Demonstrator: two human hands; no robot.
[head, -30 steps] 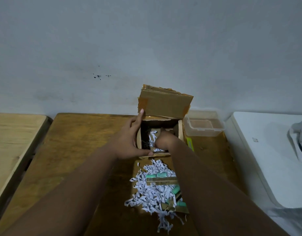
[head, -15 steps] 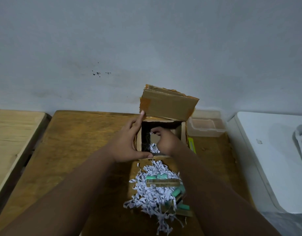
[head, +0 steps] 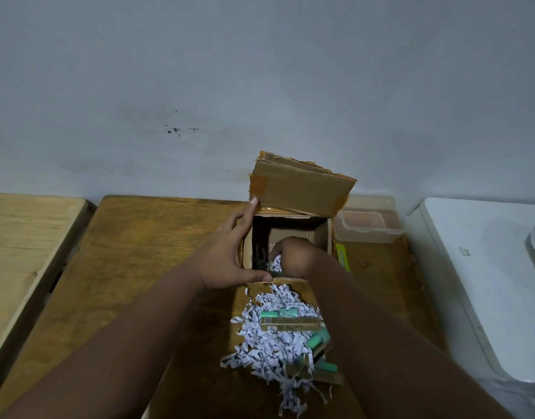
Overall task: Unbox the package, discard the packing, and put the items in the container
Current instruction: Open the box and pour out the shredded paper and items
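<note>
An open cardboard box stands on the wooden table, its back flap raised against the wall. My left hand grips the box's left wall and near corner. My right hand reaches down inside the box, fingers curled into white shredded paper at the bottom; what it holds is hidden. In front of the box lies a heap of shredded paper with green cylinders and a gold slim box on it. A clear plastic container sits right of the box.
A yellow-green object lies between the box and the container. A lighter wooden table stands to the left across a gap. A white appliance fills the right side. The grey wall is close behind the box.
My right hand has gone deeper into the box, down onto the shredded paper at the bottom. My left hand stays on the box's left wall.
</note>
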